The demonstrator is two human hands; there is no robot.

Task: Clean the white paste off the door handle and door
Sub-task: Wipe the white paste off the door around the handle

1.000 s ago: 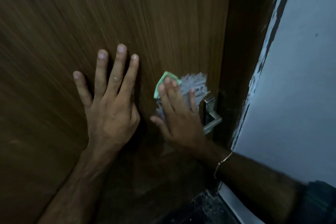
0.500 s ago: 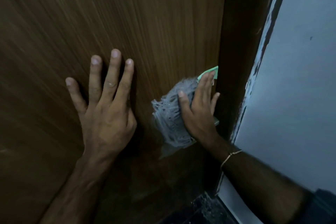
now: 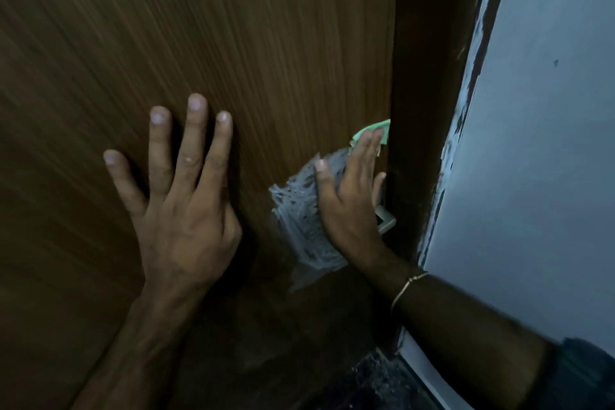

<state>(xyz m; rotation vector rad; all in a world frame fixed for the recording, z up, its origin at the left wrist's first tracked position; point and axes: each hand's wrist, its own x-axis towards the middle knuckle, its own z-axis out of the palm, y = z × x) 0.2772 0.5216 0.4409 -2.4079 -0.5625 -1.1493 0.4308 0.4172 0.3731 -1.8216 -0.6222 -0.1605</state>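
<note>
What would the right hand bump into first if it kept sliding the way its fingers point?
The right hand, pressing a green cloth flat on the brown wooden door, points up and slightly right. It would probably meet the dark wooden door frame first, though depth there is hard to judge.

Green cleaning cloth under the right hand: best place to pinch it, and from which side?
Likely the free corner of the green cleaning cloth that sticks out past the fingertips of the right hand, coming from above. The rest lies flat against the brown wooden door under straight fingers, with the dark door frame close on the right, so only that corner offers an edge.
</note>
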